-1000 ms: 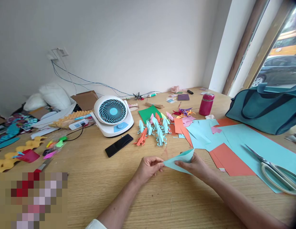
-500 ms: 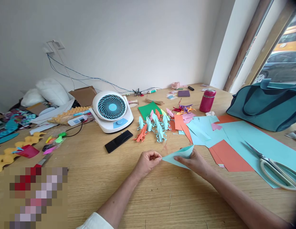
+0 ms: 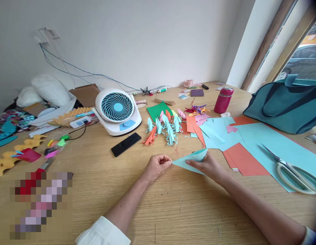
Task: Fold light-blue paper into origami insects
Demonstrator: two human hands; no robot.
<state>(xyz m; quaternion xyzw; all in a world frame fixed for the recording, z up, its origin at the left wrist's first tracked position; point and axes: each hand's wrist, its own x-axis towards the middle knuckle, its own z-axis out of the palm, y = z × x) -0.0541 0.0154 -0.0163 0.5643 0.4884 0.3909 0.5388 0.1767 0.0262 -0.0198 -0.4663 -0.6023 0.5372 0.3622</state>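
Note:
Between my hands, just above the wooden table (image 3: 137, 204), is a folded light-blue sheet of paper (image 3: 185, 162). My left hand (image 3: 158, 167) pinches its pointed left corner between thumb and fingertips. The wider right end is gripped by my right hand (image 3: 206, 166), thumb on the near face and fingers hidden behind. The paper's top edge gapes slightly at the right. Beyond it stand several folded paper figures with curled strips: light-blue ones (image 3: 170, 134), an orange one (image 3: 150, 136) and some pink ones.
On the right lie light-blue sheets (image 3: 255, 136), orange paper (image 3: 246, 160) and large scissors (image 3: 292, 170), with a teal bag (image 3: 285, 105) behind. A magenta flask (image 3: 223, 100) stands farther back. Left of the figures are a phone (image 3: 126, 144) and a white fan (image 3: 118, 112).
The view has tipped down slightly, so the scene sits higher in the picture. Both hands keep their hold on the folded paper, with little visible movement.

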